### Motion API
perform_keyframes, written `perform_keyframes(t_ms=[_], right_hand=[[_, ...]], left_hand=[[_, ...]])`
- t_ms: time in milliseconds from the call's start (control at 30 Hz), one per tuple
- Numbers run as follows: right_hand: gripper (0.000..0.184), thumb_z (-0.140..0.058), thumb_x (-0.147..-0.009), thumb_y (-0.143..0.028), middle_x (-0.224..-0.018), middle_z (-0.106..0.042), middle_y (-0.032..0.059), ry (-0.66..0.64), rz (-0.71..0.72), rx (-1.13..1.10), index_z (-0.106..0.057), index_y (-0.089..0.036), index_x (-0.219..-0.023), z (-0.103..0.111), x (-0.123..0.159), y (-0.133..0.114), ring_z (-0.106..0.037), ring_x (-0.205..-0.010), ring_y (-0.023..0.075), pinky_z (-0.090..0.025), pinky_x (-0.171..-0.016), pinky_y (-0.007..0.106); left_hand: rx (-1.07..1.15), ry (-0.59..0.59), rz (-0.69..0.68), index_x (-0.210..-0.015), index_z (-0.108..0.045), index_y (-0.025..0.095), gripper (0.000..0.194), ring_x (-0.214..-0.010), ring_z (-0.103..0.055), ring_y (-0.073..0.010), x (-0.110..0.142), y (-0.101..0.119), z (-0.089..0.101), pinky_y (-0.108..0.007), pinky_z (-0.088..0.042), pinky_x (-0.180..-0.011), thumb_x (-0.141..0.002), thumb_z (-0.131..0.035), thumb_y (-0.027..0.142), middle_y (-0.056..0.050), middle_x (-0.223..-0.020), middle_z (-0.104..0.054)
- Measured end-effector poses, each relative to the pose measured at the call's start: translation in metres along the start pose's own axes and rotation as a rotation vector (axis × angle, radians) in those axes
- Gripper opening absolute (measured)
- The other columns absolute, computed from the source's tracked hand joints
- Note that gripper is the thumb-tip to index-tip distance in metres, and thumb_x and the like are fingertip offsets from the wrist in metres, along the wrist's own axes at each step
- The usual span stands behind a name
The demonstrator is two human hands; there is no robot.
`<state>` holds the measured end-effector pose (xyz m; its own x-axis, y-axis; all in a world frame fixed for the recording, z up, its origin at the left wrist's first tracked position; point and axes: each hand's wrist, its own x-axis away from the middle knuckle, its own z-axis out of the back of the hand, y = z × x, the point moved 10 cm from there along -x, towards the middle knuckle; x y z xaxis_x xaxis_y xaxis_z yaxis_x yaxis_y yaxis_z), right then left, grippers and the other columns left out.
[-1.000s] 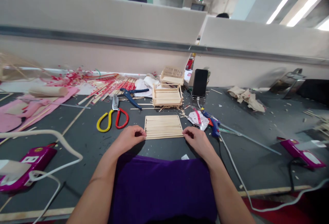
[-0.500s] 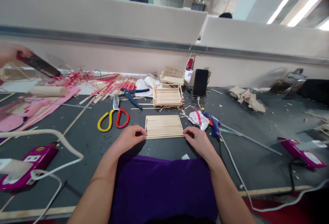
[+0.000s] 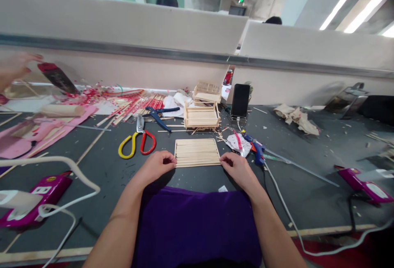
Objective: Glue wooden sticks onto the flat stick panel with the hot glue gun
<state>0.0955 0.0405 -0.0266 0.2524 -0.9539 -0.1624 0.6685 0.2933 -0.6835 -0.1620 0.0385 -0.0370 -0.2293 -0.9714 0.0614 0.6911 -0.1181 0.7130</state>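
A flat rectangular panel of thin wooden sticks (image 3: 197, 152) lies on the dark table in front of me. My left hand (image 3: 160, 164) pinches its near left corner between thumb and fingers. At the near right corner, my right hand (image 3: 235, 164) grips the panel the same way. Just behind it stands a small tray-like frame built of sticks (image 3: 201, 117), with another stick structure (image 3: 208, 91) farther back. Scissors with one yellow and one red handle (image 3: 140, 136) rest left of the panel, beside blue-handled cutters (image 3: 158, 117).
A blue glue gun (image 3: 258, 153) with a cable lies to the right. Behind it a phone (image 3: 240, 100) leans on a stand. Sticks in red wrapping (image 3: 135, 106) are heaped at the back left. Purple power strips (image 3: 38, 196) sit at the sides. Another person's hand (image 3: 18, 69) is at far left.
At far left, the other person's hand has drawn off the dark bottle with a red cap, which now stands more upright. My hands keep their hold on the panel's corners.
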Motion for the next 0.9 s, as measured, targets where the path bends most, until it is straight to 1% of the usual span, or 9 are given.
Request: perform_keyframes(t_ms=[300, 467, 600, 667, 767, 833, 900], right_hand=[[0.014, -0.047, -0.079, -0.017, -0.073, -0.060, 0.0011, -0.012, 0.017, 0.018, -0.062, -0.019, -0.079, -0.002, 0.000, -0.001, -0.056, -0.067, 0.0147, -0.041, -0.064, 0.025], [0.015, -0.047, -0.078, -0.017, -0.073, -0.061, 0.0015, -0.016, 0.034, 0.019, -0.061, -0.019, -0.078, -0.002, 0.000, -0.004, -0.056, -0.068, 0.0155, -0.041, -0.065, 0.026], [0.016, -0.046, -0.078, -0.017, -0.075, -0.062, 0.0020, -0.023, 0.046, 0.024, -0.061, -0.019, -0.079, -0.003, 0.000, -0.005, -0.057, -0.070, 0.0161, -0.041, -0.066, 0.027], [0.016, -0.045, -0.078, -0.018, -0.076, -0.062, 0.0026, -0.033, 0.053, 0.027, -0.062, -0.019, -0.079, -0.003, 0.000, -0.006, -0.057, -0.070, 0.0165, -0.042, -0.067, 0.027], [0.016, -0.046, -0.079, -0.019, -0.077, -0.063, 0.0032, -0.058, 0.059, 0.018, -0.062, -0.018, -0.079, -0.003, 0.001, -0.009, -0.057, -0.071, 0.0169, -0.042, -0.068, 0.028], [0.016, -0.046, -0.079, -0.019, -0.077, -0.064, 0.0031, -0.089, 0.060, -0.003, -0.062, -0.018, -0.079, -0.003, 0.002, -0.010, -0.058, -0.071, 0.0167, -0.042, -0.067, 0.027], [0.016, -0.047, -0.080, -0.020, -0.075, -0.064, 0.0025, -0.135, 0.063, -0.025, -0.063, -0.018, -0.078, -0.005, 0.003, -0.012, -0.058, -0.070, 0.0161, -0.041, -0.066, 0.026]], left_hand=[[0.005, -0.011, 0.004, -0.077, -0.067, 0.017, 0.016, -0.068, -0.059, -0.0172, 0.001, 0.000, -0.001, -0.026, -0.043, -0.062, -0.071, -0.057, 0.028, -0.002, -0.074, -0.066], [0.079, -0.011, 0.001, -0.077, -0.068, 0.017, 0.016, -0.071, -0.060, -0.0167, 0.003, -0.001, 0.001, -0.026, -0.044, -0.064, -0.070, -0.056, 0.026, -0.002, -0.077, -0.068], [0.226, -0.010, 0.097, -0.081, -0.068, 0.016, 0.022, -0.061, -0.056, -0.0140, 0.005, -0.009, 0.002, -0.022, -0.043, -0.052, -0.071, -0.054, 0.030, -0.001, -0.072, -0.066], [0.274, 0.043, 0.114, -0.083, -0.067, 0.015, 0.024, -0.057, -0.054, -0.0124, 0.004, -0.012, 0.006, -0.021, -0.042, -0.048, -0.072, -0.054, 0.033, -0.001, -0.073, -0.065], [0.246, 0.181, 0.107, -0.086, -0.065, 0.015, 0.026, -0.057, -0.055, -0.0125, 0.001, -0.015, 0.017, -0.022, -0.045, -0.049, -0.074, -0.053, 0.035, -0.002, -0.076, -0.066], [0.191, 0.290, 0.105, -0.088, -0.064, 0.016, 0.026, -0.064, -0.058, -0.0148, 0.001, -0.018, 0.026, -0.025, -0.047, -0.055, -0.077, -0.051, 0.034, -0.003, -0.078, -0.066], [0.116, 0.400, 0.102, -0.088, -0.064, 0.017, 0.023, -0.073, -0.060, -0.0168, 0.003, -0.020, 0.036, -0.027, -0.049, -0.065, -0.079, -0.050, 0.032, -0.004, -0.081, -0.067]])
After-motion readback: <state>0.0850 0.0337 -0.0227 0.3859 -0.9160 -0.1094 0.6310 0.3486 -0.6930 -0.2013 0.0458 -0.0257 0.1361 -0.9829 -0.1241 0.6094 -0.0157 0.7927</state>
